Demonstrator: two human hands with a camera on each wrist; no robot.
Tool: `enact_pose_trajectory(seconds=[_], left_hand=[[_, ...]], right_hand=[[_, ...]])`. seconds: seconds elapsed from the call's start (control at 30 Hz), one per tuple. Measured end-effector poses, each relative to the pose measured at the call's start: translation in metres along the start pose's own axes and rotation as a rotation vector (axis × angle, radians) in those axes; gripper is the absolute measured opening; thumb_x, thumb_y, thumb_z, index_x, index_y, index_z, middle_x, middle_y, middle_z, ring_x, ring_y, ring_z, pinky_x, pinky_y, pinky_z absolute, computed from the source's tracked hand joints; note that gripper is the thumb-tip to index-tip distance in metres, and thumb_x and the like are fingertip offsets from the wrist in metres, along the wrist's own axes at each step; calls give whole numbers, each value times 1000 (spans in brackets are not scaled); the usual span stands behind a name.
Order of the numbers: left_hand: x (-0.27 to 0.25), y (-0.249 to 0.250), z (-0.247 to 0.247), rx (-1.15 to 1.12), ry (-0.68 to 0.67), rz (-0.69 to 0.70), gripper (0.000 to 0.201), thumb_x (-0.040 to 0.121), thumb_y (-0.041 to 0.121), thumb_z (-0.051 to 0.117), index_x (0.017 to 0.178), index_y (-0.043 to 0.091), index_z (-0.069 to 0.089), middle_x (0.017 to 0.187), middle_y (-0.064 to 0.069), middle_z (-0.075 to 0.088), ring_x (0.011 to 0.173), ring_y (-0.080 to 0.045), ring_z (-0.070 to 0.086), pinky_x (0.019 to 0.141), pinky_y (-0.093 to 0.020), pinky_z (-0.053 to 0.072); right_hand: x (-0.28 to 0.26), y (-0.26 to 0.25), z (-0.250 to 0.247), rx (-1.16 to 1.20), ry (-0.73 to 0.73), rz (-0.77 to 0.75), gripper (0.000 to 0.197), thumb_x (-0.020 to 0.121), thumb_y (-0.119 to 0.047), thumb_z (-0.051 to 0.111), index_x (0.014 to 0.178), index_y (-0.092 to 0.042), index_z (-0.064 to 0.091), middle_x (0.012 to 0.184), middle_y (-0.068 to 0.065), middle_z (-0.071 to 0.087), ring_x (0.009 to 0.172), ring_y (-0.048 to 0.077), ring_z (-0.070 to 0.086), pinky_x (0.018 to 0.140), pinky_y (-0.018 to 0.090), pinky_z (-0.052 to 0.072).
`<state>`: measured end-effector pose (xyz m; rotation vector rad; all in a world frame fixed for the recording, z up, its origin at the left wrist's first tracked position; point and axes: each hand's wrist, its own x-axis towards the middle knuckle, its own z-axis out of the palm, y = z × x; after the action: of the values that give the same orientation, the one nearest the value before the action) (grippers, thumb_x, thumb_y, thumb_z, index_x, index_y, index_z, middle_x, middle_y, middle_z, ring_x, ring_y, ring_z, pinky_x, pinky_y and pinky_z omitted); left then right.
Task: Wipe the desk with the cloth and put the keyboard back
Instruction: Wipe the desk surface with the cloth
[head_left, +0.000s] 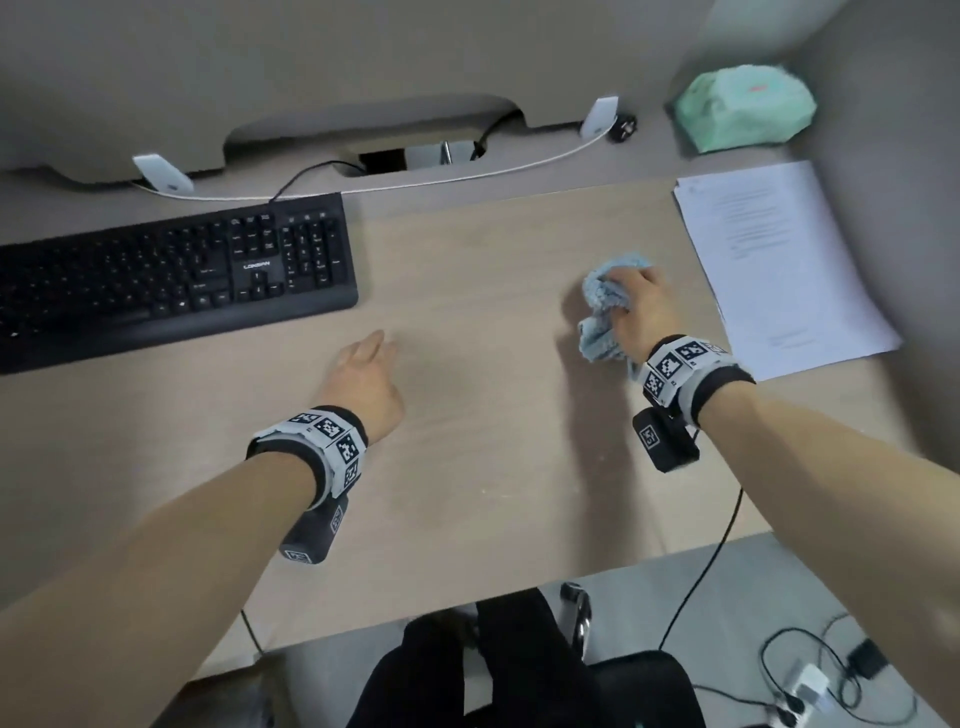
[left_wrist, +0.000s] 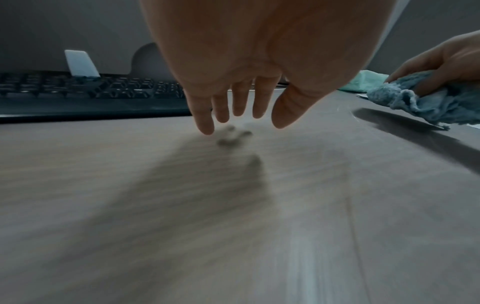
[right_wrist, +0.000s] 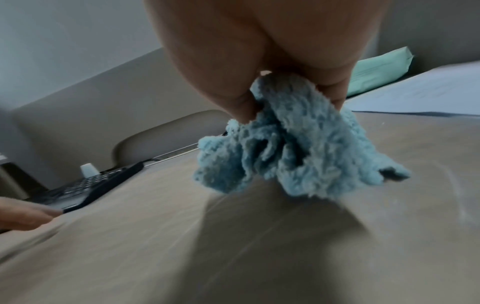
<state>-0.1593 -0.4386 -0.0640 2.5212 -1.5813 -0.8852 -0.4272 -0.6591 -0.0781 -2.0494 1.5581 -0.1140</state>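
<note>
A crumpled blue cloth (head_left: 602, 312) hangs just above the wooden desk (head_left: 467, 260), gripped by my right hand (head_left: 641, 306) near the desk's right side. In the right wrist view the cloth (right_wrist: 293, 152) bunches below my fingers (right_wrist: 241, 107) and casts a shadow on the desk. A black keyboard (head_left: 171, 275) lies at the far left, pushed aside. My left hand (head_left: 366, 374) hovers over the desk's middle, fingers straight and spread, holding nothing. The left wrist view shows those fingers (left_wrist: 205, 117) close above the surface, with the keyboard (left_wrist: 91, 94) behind them.
A stack of white paper (head_left: 774, 265) lies right of the cloth. A green tissue pack (head_left: 745, 109) sits at the back right. A white cable (head_left: 415, 182) runs along the back edge. Monitor stand feet (head_left: 163, 174) stand behind the keyboard.
</note>
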Motion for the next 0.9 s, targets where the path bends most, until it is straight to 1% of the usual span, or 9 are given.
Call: enact_pose_trajectory(seconds=[0.2,0.27,0.37,0.47,0.5,0.6,0.73,0.83,0.9], left_hand=[[39,9,-4,19,35,-33,67,84,3,47,149,12,31,161,-7,18,145,-28,17,119,-32,16],[46,10,-3,51,0,-48,69,83,4,48,149,14,30,161,-5,17,145,-29,16,119,-34,17],[50,9,0,122,-9,-74,71,80,7,48,148,20,32,160,1,21,142,-27,21,117,-38,25],[53,9,-2,155,-27,-80,70,79,10,47,146,23,34,159,5,23,141,-24,24,115,-39,30],[53,9,-4,158,-32,-79,69,80,10,47,146,24,34,159,6,23,141,-24,24,114,-38,31],[50,6,-7,167,-35,-73,68,82,11,47,147,27,32,159,11,22,140,-21,23,112,-38,35],[47,3,-10,178,-45,-48,70,81,12,48,147,28,32,159,13,21,139,-20,23,108,-38,39],[51,1,-15,191,-51,-10,67,81,13,48,146,27,36,158,10,25,137,-21,27,109,-36,38],[53,-3,-19,211,-59,27,65,83,14,48,145,27,38,158,9,27,137,-21,29,110,-35,36]], right_hand=[[51,-10,-1,-178,-100,15,52,89,-7,51,138,-25,51,141,17,40,122,41,45,103,46,41],[44,-37,16,-170,-182,-74,51,87,-9,55,135,-24,53,138,15,39,120,39,45,104,43,42],[10,-75,48,-200,-335,-343,53,83,-8,62,134,-22,54,135,9,38,120,33,41,102,42,44],[-1,-69,56,-248,-406,-511,50,84,-9,60,132,-24,57,138,8,39,119,33,42,97,38,44],[5,-58,51,-223,-386,-487,44,86,-11,58,127,-25,61,137,9,43,116,33,48,95,36,45],[36,-28,24,-136,-210,-240,28,89,-25,56,115,-33,61,128,14,53,104,36,61,90,50,53],[83,-33,0,-321,-132,6,58,84,-14,66,139,-15,46,147,16,38,136,37,32,114,48,30],[96,-65,9,-393,-128,22,75,79,-19,69,145,-18,34,154,12,26,141,40,22,112,54,30],[83,-89,33,-447,-202,-88,76,79,-15,63,147,-22,30,158,9,18,142,43,16,110,57,31]])
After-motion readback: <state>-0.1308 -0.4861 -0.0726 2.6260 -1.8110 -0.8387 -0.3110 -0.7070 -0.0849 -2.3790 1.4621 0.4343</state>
